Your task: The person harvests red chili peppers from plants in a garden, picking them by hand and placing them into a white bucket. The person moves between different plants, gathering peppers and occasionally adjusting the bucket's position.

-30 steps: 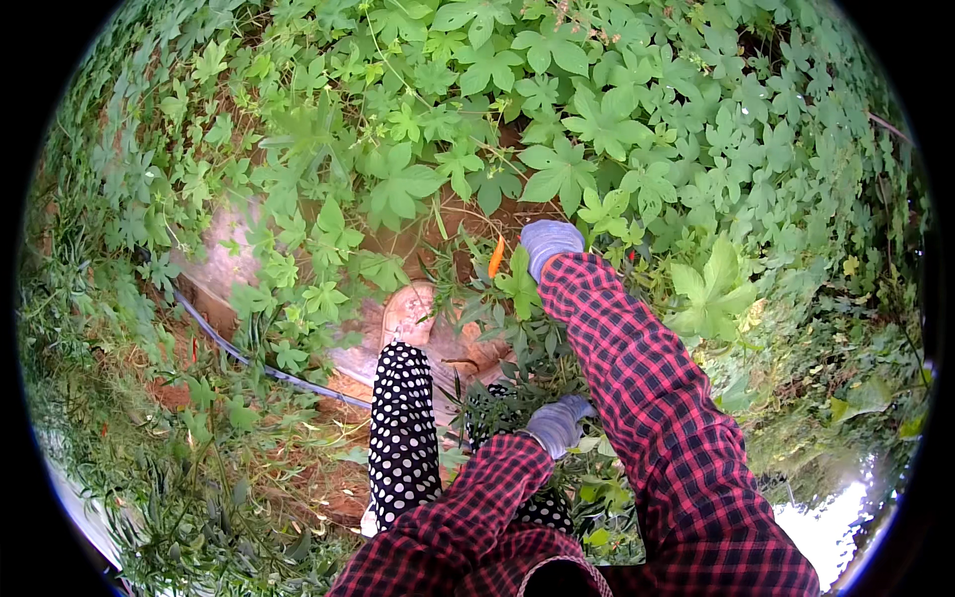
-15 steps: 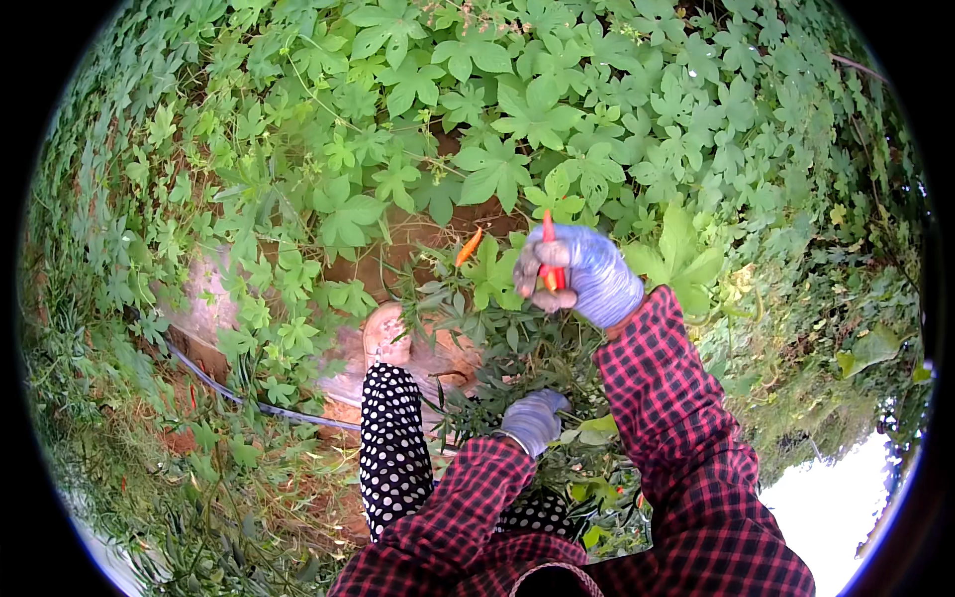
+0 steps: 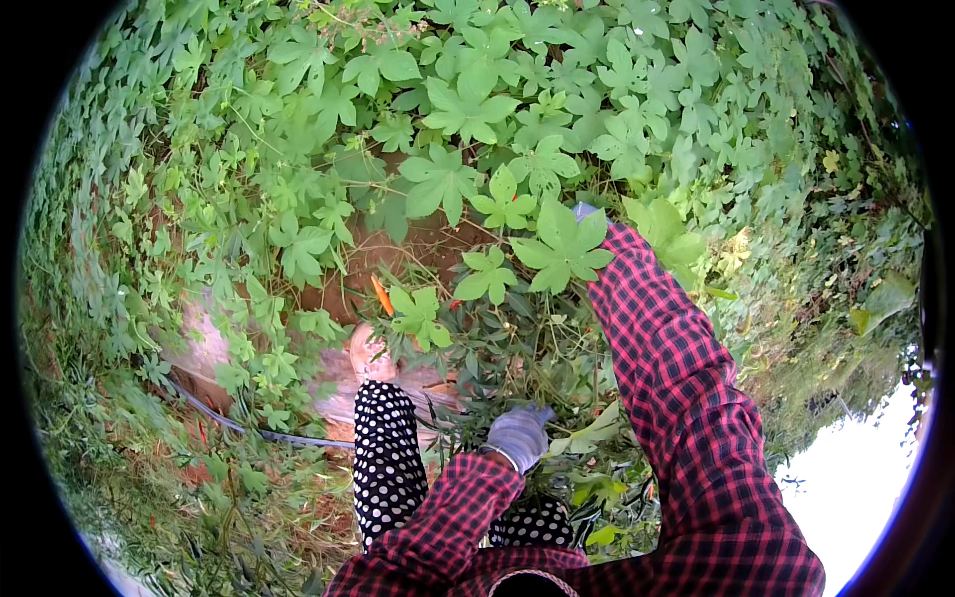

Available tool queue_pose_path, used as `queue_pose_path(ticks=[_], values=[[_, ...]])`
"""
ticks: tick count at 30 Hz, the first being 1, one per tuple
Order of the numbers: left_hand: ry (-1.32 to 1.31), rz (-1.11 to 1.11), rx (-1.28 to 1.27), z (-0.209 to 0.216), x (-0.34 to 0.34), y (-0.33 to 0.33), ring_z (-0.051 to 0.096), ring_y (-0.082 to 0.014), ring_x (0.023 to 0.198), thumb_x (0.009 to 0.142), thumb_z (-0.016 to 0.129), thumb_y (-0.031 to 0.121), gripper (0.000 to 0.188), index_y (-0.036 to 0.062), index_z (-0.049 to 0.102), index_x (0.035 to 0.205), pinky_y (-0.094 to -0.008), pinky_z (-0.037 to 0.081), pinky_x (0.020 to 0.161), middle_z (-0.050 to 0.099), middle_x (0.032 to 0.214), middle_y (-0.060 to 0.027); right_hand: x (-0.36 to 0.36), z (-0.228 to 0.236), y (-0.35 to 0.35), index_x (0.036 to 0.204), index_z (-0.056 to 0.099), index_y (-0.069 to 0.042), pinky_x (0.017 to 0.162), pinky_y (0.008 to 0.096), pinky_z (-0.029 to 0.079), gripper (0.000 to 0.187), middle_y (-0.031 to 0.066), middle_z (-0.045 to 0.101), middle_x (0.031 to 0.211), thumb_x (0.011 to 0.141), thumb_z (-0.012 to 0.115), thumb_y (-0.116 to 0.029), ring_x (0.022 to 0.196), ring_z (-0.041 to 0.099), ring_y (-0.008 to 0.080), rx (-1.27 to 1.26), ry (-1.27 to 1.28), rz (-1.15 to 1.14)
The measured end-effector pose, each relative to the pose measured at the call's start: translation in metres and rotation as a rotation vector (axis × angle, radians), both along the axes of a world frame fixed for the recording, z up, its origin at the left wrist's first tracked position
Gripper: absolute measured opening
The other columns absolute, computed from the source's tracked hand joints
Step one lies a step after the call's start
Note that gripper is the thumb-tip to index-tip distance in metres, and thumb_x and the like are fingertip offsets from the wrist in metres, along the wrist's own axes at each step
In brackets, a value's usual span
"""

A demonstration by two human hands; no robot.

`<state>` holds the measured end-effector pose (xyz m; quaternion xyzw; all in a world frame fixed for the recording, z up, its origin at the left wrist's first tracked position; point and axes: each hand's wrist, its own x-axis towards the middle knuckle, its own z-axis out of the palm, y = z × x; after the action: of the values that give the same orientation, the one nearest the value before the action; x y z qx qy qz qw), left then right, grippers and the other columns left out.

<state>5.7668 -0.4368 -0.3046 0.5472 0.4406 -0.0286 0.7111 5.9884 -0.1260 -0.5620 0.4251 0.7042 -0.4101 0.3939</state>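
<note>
My left hand (image 3: 519,438), in a pale bluish-grey glove, is low among the narrow dark leaves of a pepper plant (image 3: 532,343). It looks rounded and closed, but leaves and the hand itself conceal what is in the grip. Farther out, my right hand (image 3: 585,211) has gone in behind broad lobed leaves (image 3: 560,249). Only a patch of its glove shows, so its fingers and anything in them are hidden. An orange chilli pepper (image 3: 382,296) hangs left of the pepper plant's leaves. A small red pepper (image 3: 455,304) peeks through nearby.
Dense lobed vines (image 3: 468,99) cover the far side. A dark hose (image 3: 249,429) curves across the ground at left. Beside my foot (image 3: 368,353) lie pale sheeting (image 3: 343,386) and reddish soil (image 3: 333,294). More growth crowds the right.
My right hand, earlier in the open with a red chilli pepper, has reached away and behind the leaves. My left hand stays low in the plant. The view has shifted slightly.
</note>
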Motion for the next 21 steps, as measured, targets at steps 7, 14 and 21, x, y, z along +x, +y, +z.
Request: queue_pose_path(ticks=[7, 14, 21], values=[[0.152, 0.055, -0.170, -0.001, -0.025, -0.004, 0.058, -0.0294, 0.090, 0.079, 0.052, 0.022, 0.035, 0.0123, 0.051, 0.113, -0.0398, 0.045, 0.078, 0.061, 0.095, -0.0137, -0.206, 0.109, -0.029, 0.113, 0.056, -0.015, 0.079, 0.0384, 0.047, 0.043, 0.0093, 0.059, 0.109, 0.075, 0.063, -0.035, 0.094, 0.057, 0.0304, -0.195, -0.260, 0.226], [0.125, 0.109, 0.040, 0.004, -0.019, 0.007, 0.058, -0.0302, 0.086, 0.078, 0.053, 0.023, 0.029, 0.0118, 0.057, 0.104, -0.0396, 0.046, 0.076, 0.060, 0.090, -0.0138, -0.134, 0.094, -0.036, 0.102, 0.064, -0.011, 0.069, 0.0359, 0.047, 0.024, 0.0066, 0.066, 0.092, 0.083, 0.056, -0.023, 0.081, 0.060, 0.0254, 0.092, 0.060, 0.293], [0.359, 0.897, 0.456, 0.001, -0.054, 0.040, 0.058, -0.0251, 0.081, 0.071, 0.066, 0.016, 0.029, 0.0039, 0.056, 0.095, -0.0366, 0.047, 0.075, 0.059, 0.085, -0.0093, -0.133, 0.221, -0.081, 0.089, 0.063, -0.003, 0.051, 0.0247, 0.038, 0.017, -0.0050, 0.053, 0.067, 0.080, 0.061, -0.018, 0.056, 0.042, 0.0047, -0.057, 0.378, -1.063]])
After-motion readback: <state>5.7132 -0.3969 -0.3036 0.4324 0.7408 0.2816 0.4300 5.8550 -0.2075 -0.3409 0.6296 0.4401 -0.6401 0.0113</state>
